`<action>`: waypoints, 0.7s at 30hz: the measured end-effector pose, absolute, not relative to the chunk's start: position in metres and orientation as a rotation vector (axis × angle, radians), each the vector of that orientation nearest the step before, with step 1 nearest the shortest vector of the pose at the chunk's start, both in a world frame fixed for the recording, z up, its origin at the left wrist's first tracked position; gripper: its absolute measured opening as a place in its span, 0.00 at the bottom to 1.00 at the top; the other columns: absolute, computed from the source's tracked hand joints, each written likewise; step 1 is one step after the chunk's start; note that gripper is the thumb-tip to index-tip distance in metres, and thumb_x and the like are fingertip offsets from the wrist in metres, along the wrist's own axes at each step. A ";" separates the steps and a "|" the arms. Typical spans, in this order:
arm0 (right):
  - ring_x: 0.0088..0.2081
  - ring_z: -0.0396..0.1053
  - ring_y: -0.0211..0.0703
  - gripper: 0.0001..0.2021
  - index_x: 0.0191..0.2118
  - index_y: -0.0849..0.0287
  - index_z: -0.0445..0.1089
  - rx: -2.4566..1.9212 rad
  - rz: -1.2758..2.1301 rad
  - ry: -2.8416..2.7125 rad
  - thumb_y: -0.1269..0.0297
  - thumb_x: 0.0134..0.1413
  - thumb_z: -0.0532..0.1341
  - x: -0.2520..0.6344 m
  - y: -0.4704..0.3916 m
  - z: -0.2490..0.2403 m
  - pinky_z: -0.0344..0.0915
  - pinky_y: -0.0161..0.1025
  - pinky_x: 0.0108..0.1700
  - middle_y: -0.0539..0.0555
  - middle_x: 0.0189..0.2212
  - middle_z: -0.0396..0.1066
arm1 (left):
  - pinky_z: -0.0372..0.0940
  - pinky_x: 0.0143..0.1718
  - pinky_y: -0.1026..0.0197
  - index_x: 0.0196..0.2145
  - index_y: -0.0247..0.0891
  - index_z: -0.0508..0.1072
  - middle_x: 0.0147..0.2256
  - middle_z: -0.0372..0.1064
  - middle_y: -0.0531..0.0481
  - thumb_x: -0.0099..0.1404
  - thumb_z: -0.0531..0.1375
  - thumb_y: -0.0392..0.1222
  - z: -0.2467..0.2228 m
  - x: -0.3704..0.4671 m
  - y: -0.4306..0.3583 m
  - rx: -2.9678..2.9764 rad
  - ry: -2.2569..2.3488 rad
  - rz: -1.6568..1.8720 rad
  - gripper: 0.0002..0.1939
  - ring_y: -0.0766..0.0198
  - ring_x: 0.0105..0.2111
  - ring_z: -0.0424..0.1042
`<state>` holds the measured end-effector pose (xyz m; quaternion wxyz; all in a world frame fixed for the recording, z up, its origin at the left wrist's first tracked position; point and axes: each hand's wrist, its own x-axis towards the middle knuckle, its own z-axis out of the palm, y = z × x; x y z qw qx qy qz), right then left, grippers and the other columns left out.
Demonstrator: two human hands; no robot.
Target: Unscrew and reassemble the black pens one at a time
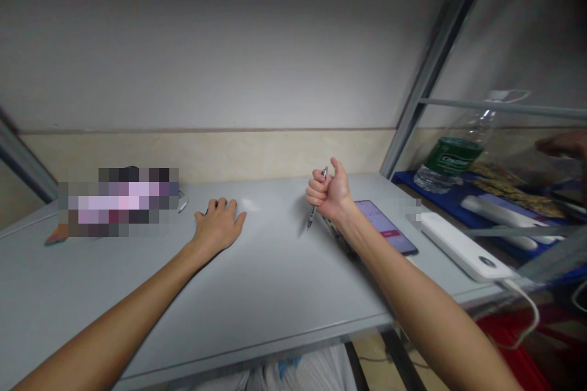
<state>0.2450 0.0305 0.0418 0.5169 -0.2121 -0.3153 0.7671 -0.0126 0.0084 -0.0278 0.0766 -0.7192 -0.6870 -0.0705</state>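
My right hand (331,191) is raised over the grey desk (275,293), its fingers curled around a pen (312,217) and the thumb sticking up. The pen slants with its lower end pointing down toward the desktop; I cannot tell whether that end touches it. Under and beside my right forearm lies a phone (387,227) with its screen lit, partly covered by the wrist, along with something dark that is mostly hidden. Flat on the desktop to the left, my left hand (219,224) rests palm down with fingers spread, holding nothing.
A white power bank (463,247) with a white cable (527,302) sits at the desk's right edge. Beyond the metal frame stand a large water bottle (452,159) and a blue surface (406,182), with another person's hand (562,143) there. Blurred-out items (119,203) lie at left.
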 end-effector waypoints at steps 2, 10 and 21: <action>0.13 0.31 0.30 0.21 0.16 0.56 0.46 -0.514 1.846 -0.754 0.49 0.52 0.46 0.245 0.030 0.042 0.35 0.29 0.12 0.41 0.09 0.35 | 0.57 0.42 0.37 0.47 0.38 0.66 0.50 0.61 0.35 0.65 0.41 0.53 -0.027 -0.011 0.007 -2.147 -2.064 -0.205 0.24 0.43 0.51 0.55; 0.14 0.31 0.30 0.22 0.17 0.56 0.46 -0.480 1.832 -0.811 0.44 0.51 0.46 0.246 0.028 0.041 0.37 0.28 0.13 0.40 0.10 0.35 | 0.59 0.41 0.38 0.48 0.38 0.66 0.52 0.58 0.35 0.65 0.41 0.53 -0.024 -0.008 0.005 -2.127 -2.077 -0.218 0.24 0.43 0.51 0.54; 0.14 0.31 0.31 0.19 0.17 0.56 0.45 -0.487 1.748 -0.811 0.50 0.50 0.46 0.250 0.027 0.039 0.37 0.28 0.13 0.41 0.10 0.35 | 0.55 0.44 0.36 0.48 0.37 0.67 0.50 0.59 0.33 0.64 0.42 0.55 -0.025 -0.012 0.009 -2.047 -2.105 -0.186 0.26 0.41 0.51 0.56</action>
